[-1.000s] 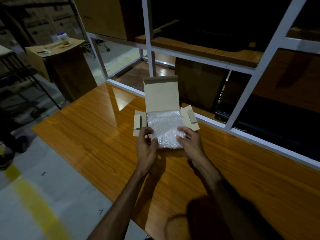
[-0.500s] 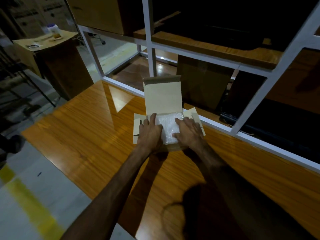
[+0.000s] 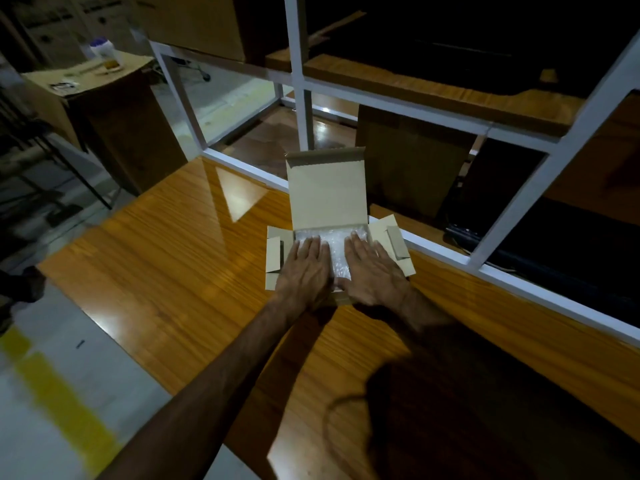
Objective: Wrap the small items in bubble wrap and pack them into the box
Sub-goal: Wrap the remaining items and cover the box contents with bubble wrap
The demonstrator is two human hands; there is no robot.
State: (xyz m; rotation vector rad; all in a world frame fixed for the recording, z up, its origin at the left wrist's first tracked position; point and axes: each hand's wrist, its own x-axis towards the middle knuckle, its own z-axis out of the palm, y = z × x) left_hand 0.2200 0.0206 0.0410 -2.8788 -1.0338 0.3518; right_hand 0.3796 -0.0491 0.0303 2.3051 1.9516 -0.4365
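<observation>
A small cardboard box (image 3: 327, 188) sits on the glossy wooden table (image 3: 180, 258), its lid standing upright at the back and its side flaps spread out left and right. A bubble-wrapped bundle (image 3: 336, 251) lies inside the box. My left hand (image 3: 304, 271) presses flat on the left part of the bundle with straight fingers. My right hand (image 3: 372, 268) lies flat on the right part, fingers straight too. Whatever is inside the wrap is hidden.
A white metal frame (image 3: 398, 237) runs along the table's far edge, with dark shelves and large cartons behind it. A brown cabinet (image 3: 114, 109) with a white jar (image 3: 100, 50) stands at the far left. The table's near-left edge drops to a grey floor with a yellow stripe (image 3: 59, 400).
The bundle was held at its near edge above the box front; it now lies down inside the box, and both hands have slid forward and flattened on top of it.
</observation>
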